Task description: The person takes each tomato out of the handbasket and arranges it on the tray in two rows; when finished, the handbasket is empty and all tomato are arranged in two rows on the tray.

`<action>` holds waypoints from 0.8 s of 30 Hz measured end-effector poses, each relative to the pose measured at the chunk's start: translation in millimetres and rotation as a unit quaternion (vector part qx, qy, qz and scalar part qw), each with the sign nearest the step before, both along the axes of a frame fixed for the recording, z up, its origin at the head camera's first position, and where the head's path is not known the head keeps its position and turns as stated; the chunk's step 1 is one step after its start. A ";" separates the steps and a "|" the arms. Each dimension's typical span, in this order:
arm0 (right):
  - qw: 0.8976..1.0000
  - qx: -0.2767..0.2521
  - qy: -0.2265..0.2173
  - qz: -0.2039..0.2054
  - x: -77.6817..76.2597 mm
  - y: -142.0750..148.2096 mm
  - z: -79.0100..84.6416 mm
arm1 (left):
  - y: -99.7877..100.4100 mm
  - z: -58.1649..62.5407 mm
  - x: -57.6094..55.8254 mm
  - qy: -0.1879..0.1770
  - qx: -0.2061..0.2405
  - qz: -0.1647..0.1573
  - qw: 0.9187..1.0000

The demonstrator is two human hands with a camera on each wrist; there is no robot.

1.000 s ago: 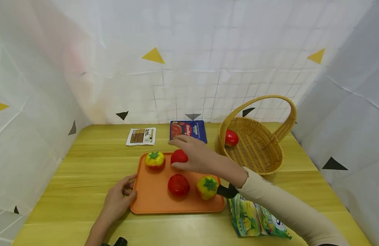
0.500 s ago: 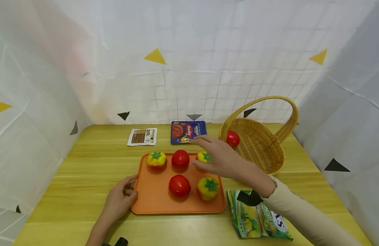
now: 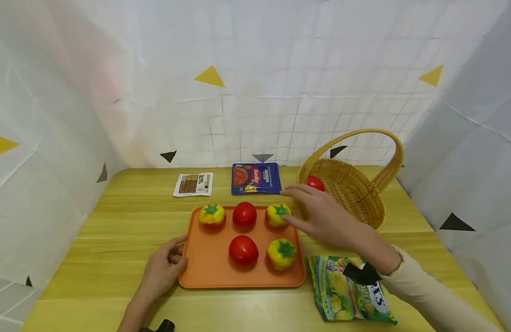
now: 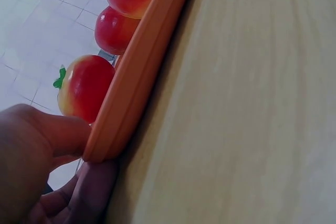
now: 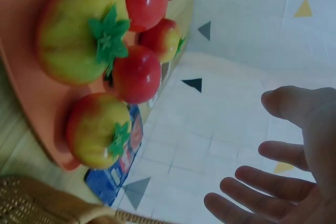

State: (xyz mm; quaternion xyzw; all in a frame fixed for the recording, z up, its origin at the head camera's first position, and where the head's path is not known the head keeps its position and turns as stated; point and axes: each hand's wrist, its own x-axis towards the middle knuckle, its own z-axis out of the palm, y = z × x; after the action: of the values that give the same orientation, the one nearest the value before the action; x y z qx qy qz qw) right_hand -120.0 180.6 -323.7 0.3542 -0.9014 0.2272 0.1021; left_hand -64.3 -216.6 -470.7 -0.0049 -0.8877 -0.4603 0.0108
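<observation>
My left hand (image 3: 161,271) grips the left edge of an orange tray (image 3: 203,274); in the left wrist view the thumb (image 4: 65,135) lies at the rim and fingers reach beneath it. Along the tray's back sit a yellow-red tomato-like toy fruit (image 3: 212,216), a red one (image 3: 244,215) and a yellow one with a green star leaf (image 3: 277,215). In front are another red one (image 3: 243,251) and a yellow one (image 3: 281,254). Spread-fingered and holding nothing, my right hand (image 3: 325,216) hovers between the tray's back right corner and a wicker basket (image 3: 379,216).
Inside the basket lies one red fruit (image 3: 315,183), and its tall handle (image 3: 390,173) arches over. Behind the tray are a blue Barilla pouch (image 3: 256,178) and a small white-brown packet (image 3: 193,184). A green tea bag pack (image 3: 342,295) lies at the front right. White sheeting surrounds the table.
My right hand has left the red fruit at the tray's back middle and moved right, past the back right yellow fruit, toward the basket. The left hand stays at the tray's edge.
</observation>
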 end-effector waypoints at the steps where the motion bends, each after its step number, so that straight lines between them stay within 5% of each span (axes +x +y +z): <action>1: 1.000 -0.002 0.008 0.000 -0.1 2.9 -0.1 | 0.4 -0.1 -0.1 -0.001 -0.001 0.000 1.000; 16: 0.996 -0.030 0.075 -0.032 -15.4 48.1 2.7 | -0.6 -1.2 0.3 0.001 -0.014 0.001 1.000; 24: 0.995 -0.036 0.063 -0.064 -28.2 67.0 1.9 | -0.1 -2.1 -0.9 0.000 -0.021 0.003 1.000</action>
State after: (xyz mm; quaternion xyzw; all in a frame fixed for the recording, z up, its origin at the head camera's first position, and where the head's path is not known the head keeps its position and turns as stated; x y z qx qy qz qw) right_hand -148.2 247.6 -321.8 0.3054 -0.9052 0.2299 0.1859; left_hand -65.2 -216.7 -472.8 -0.0024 -0.8970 -0.4419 0.0120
